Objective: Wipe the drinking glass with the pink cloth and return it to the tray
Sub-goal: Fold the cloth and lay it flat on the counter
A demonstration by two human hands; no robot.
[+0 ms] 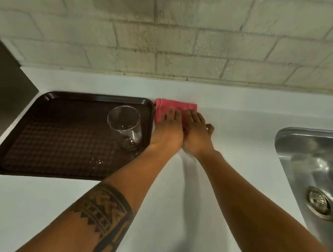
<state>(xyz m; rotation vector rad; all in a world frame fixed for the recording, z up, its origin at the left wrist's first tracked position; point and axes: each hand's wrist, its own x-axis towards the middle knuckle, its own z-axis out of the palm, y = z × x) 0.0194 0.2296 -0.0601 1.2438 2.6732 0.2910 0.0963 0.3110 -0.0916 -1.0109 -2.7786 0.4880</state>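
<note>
Seemingly flat hands [183, 130] on pink cloth [169, 104], beside tray [46, 99]

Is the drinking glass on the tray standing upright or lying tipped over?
Upright: the drinking glass stands on its base on the tray, open rim upward.

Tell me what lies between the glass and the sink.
In the head view, the pink cloth with both hands flat on it, left hand and right hand, then bare white counter up to the sink.
</note>
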